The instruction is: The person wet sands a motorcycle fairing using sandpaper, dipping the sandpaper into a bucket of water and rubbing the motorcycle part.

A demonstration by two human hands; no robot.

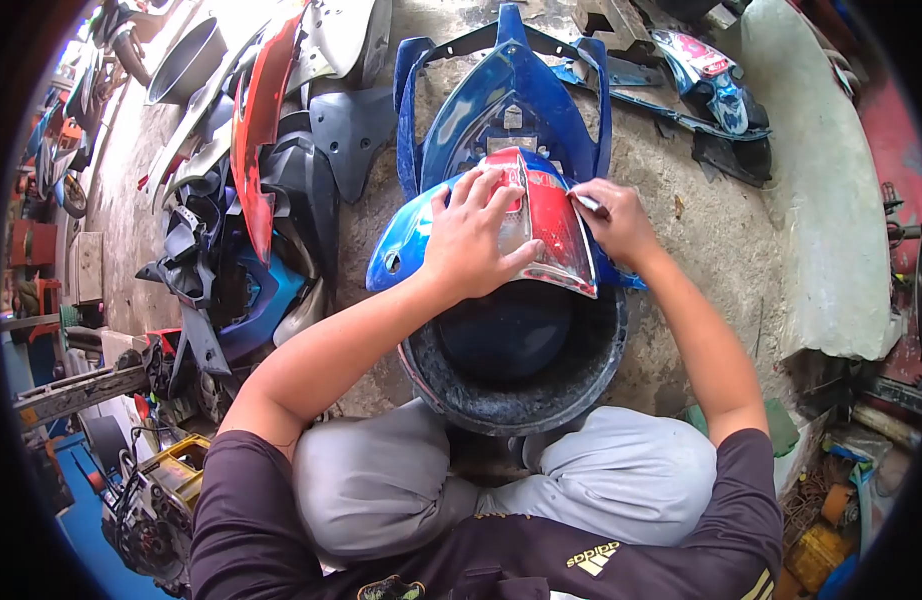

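A motorcycle tail light [556, 225] with a red and clear lens sits in a glossy blue body panel [401, 228]. My left hand [473, 238] lies over the light's left side with its fingers spread, steadying nothing between them. At the light's right edge, my right hand [618, 222] pinches a small slim tool [591, 205], pale and dark; its exact kind is hidden by the fingers. The tool's tip is at the seam between lens and panel. Beneath the panel stands a round black tub [421, 385], between my knees.
A larger blue fairing [511, 85] lies just beyond the panel. Heaped at the left are motorcycle panels, among them a red one [256, 130]. More blue and white parts [716, 85] lie at the upper right, beside a pale slab [821, 200].
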